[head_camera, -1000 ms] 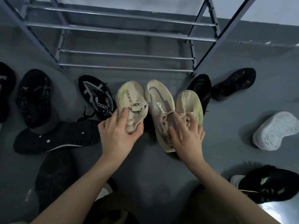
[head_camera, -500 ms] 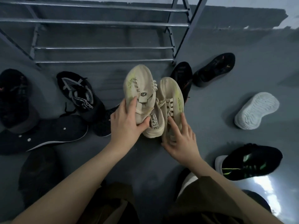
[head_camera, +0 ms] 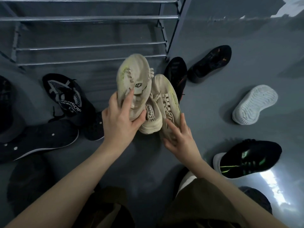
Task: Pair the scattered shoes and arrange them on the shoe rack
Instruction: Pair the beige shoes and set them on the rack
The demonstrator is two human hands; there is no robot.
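Note:
My left hand (head_camera: 120, 120) grips the heel end of a beige sneaker (head_camera: 131, 74) with yellow-green marks, toe pointing toward the rack. My right hand (head_camera: 176, 137) holds the matching beige sneaker (head_camera: 166, 91) beside it. A third beige shoe (head_camera: 152, 122) with a printed heel tab lies between and under them, mostly hidden. The metal shoe rack (head_camera: 92, 46) stands just beyond, and no shoes show on its bars in view.
Black shoes lie scattered on the grey floor: a patterned one (head_camera: 65, 94) and a sole-up one (head_camera: 37, 140) at left, two (head_camera: 209, 63) by the rack's right leg. A white shoe (head_camera: 255, 106) lies sole-up at right, a black-and-green one (head_camera: 246, 157) near my knee.
Both hands have closed on the two matching beige sneakers and brought them together over the third beige shoe. My view has shifted right and closer.

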